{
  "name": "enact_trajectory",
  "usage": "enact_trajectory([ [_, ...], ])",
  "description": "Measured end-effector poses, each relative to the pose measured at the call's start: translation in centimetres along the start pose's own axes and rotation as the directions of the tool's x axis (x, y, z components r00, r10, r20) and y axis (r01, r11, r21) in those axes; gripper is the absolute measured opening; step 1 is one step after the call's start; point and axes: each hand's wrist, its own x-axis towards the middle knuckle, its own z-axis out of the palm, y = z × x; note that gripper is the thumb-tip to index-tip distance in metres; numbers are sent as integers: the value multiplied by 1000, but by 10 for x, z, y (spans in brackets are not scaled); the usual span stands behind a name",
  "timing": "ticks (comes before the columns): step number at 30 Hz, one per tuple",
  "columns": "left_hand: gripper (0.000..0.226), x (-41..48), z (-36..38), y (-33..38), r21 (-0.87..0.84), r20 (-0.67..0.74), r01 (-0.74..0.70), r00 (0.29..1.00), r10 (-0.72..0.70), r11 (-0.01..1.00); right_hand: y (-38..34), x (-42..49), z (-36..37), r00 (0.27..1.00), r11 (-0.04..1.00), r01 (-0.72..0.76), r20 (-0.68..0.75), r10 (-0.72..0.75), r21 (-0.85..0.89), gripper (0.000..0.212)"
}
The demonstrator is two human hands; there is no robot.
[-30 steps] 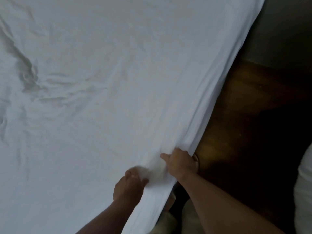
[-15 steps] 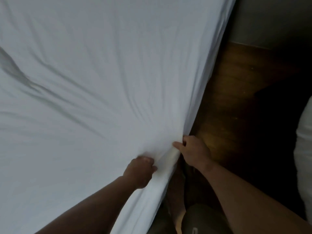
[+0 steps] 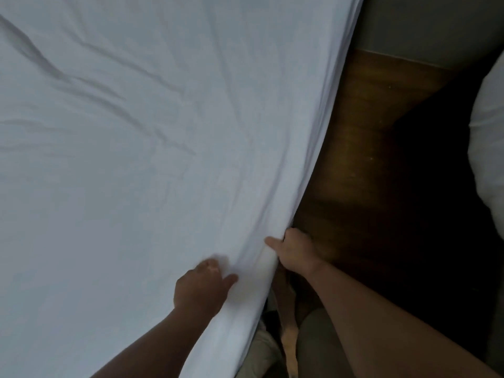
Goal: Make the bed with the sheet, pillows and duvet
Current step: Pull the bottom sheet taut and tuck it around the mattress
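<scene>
— Dark wooden floor (image 3: 354, 137) runs down the right side of the head view, doesn't it, with a grey wall (image 3: 425, 25) at the far end?
— Yes, and a white bulk of bedding (image 3: 488, 137) bulges in from the right border. Whether it is a pillow or the duvet I cannot tell.
— Where is the sheet (image 3: 131, 165)?
— Spread out wide, filling the whole left and middle of the view. Its side edge runs lengthwise away from the person, from bottom centre up to the top right, and there the cloth drapes down toward the floor.
— Flat?
— Not quite. Long creases fan out from the near edge toward the upper left, and deeper folds lie at the far left.
— And the hands?
— Both are at that near edge, close to each other but apart. The left hand (image 3: 201, 289) is on top of the sheet, fingers curled into a bunch of cloth, a little blurred. The right hand (image 3: 296, 253) grips the hanging edge, thumb lying over the top and pointing left, fingers wrapped underneath.
— Anything below them?
— A bare leg (image 3: 289, 334) and grey-green clothing (image 3: 319, 347), just right of the hanging cloth.
</scene>
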Motion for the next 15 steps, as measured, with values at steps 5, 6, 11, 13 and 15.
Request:
enact_trajectory([
  [5,51,16,13,1,-1,2,-86,996,86,996,5,13,9,996,997,41,-77,-47,-72,50],
  [6,48,20,12,0,8,5,-99,995,99,995,8,16,8,995,995,61,-77,-68,-81,47],
  [11,41,18,13,-4,85,-36,-152,987,155,985,33,23,-6,979,974,189,-55,-197,-127,48],
  [13,44,12,19,7,136,-12,-171,985,174,976,53,22,-10,970,970,219,-84,-228,-107,48],
  [15,44,7,24,19,171,18,-195,981,195,966,67,16,-7,963,974,225,-145,-226,-27,46],
])
